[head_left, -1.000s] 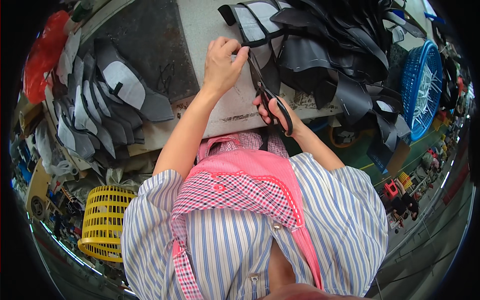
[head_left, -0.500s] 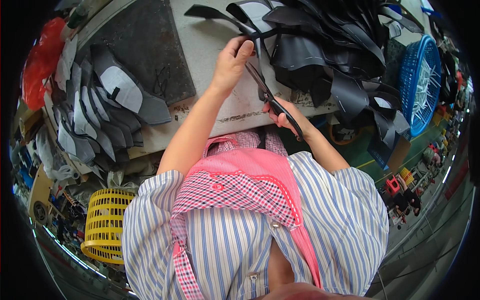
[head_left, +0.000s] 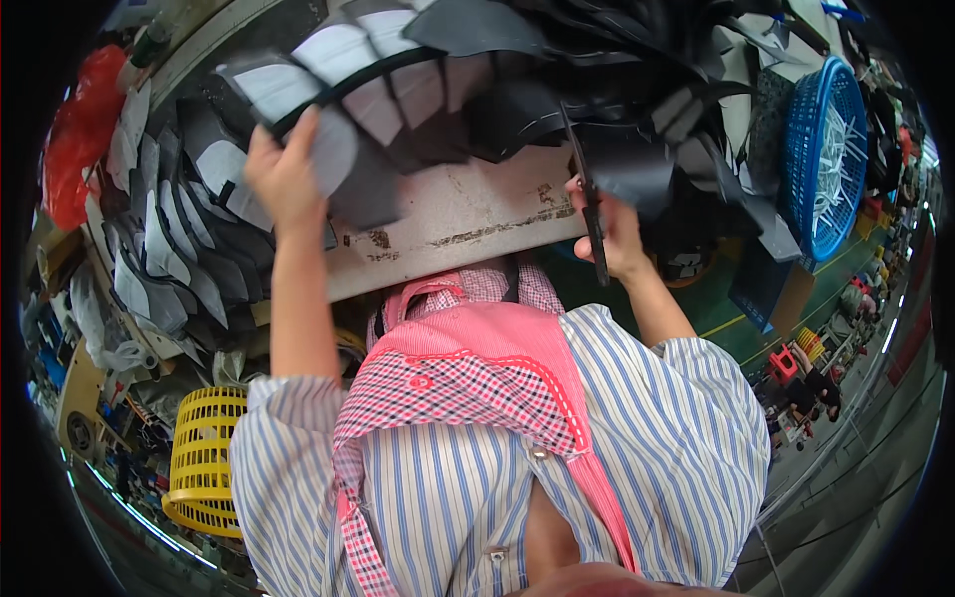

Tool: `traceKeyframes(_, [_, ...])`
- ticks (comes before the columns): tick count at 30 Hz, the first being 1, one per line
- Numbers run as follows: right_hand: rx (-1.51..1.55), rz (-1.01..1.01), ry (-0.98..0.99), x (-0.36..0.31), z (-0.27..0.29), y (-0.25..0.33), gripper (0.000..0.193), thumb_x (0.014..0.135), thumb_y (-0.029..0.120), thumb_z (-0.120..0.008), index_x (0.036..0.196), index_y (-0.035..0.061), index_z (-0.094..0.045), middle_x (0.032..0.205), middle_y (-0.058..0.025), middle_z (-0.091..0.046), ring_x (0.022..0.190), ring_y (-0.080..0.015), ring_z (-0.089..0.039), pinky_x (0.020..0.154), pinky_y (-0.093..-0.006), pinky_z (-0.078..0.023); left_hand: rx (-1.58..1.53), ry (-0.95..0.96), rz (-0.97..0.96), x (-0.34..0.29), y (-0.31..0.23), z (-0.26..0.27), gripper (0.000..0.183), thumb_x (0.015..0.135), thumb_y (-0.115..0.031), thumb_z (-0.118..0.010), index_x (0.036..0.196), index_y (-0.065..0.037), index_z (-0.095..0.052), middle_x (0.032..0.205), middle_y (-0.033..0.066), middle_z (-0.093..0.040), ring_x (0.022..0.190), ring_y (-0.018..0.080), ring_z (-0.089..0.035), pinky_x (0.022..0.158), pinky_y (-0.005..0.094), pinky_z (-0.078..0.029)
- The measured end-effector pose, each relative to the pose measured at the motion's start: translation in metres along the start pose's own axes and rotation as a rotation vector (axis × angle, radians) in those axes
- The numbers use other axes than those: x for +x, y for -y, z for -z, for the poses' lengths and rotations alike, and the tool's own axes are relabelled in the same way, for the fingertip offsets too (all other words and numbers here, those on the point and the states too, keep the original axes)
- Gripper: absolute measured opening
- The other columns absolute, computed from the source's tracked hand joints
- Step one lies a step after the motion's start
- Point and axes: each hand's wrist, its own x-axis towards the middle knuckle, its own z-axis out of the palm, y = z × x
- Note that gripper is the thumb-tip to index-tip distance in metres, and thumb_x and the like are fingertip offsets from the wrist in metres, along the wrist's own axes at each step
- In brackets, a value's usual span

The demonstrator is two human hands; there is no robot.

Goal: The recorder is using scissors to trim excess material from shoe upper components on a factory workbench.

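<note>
My left hand (head_left: 284, 174) is closed on the left end of a chain of dark grey pieces with white patches (head_left: 336, 55), linked along a narrow black band. They look like shoe-upper pieces, stretched across the table (head_left: 468, 204) and slightly blurred. My right hand (head_left: 619, 234) holds a pair of black-handled scissors (head_left: 594, 221), blades pointing up and away from me, near the table's front edge. Just beyond the blades lies a heap of black pieces (head_left: 637, 164). Whether the blades touch any of it I cannot tell.
At the left end of the table several similar cut pieces (head_left: 164, 234) are stacked in a fan. A red plastic bag (head_left: 80, 139) hangs beyond them. On the right stands a blue basket (head_left: 804, 149) holding white strips. Below left is a yellow basket (head_left: 204, 448).
My left hand has swung left and toward me, pulling the chain of pieces out across the table. The right hand with the scissors has shifted slightly right.
</note>
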Motion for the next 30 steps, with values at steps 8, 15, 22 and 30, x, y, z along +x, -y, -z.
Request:
traceKeyframes(8, [-0.825,0.53,-0.573,0.081,0.04,0.036,0.061,0.047,0.028,-0.076,0.092,0.0057,-0.041,0.094,-0.0087,-0.052,0.07,-0.0275,-0.051,0.063,-0.0377,-0.036,-0.046,-0.017,0.011,-0.001,0.018,0.024,0.018,0.074,-0.002,-0.06,0.091,0.001,-0.055,0.084,0.002,-0.057,0.073,0.0075,-0.051,0.069,0.0191,-0.039])
traceKeyframes(15, [-0.806,0.711,-0.599,0.114,0.101,0.022,0.038,0.051,0.018,-0.073,0.076,0.0067,-0.046,0.057,-0.0102,-0.05,0.055,-0.0329,-0.051,0.05,-0.0338,-0.04,-0.167,0.07,0.029,0.008,-0.024,0.009,0.018,0.074,-0.004,-0.06,0.091,-0.001,-0.054,0.084,0.0016,-0.057,0.074,0.0081,-0.052,0.069,0.0199,-0.04])
traceKeyframes(22, [-0.593,0.543,-1.074,0.095,0.251,0.142,0.039,0.059,0.022,-0.074,0.084,-0.001,-0.053,0.075,-0.0085,-0.059,0.069,-0.0206,-0.055,0.061,-0.0294,-0.043,-0.214,0.048,-0.044,0.024,-0.055,0.029,0.019,0.074,-0.004,-0.059,0.093,-0.002,-0.055,0.084,0.0019,-0.058,0.071,0.0088,-0.053,0.066,0.0198,-0.04])
traceKeyframes(30, [-1.251,0.189,-1.653,0.077,0.458,0.217,0.04,0.06,0.036,-0.065,0.079,0.0017,-0.056,0.083,-0.0171,-0.06,0.079,-0.0325,-0.058,0.069,-0.0386,-0.045,-0.213,-0.209,-0.054,0.012,-0.048,0.113,0.016,0.077,-0.005,-0.056,0.092,-0.002,-0.053,0.085,0.0042,-0.058,0.075,0.013,-0.056,0.067,0.025,-0.045])
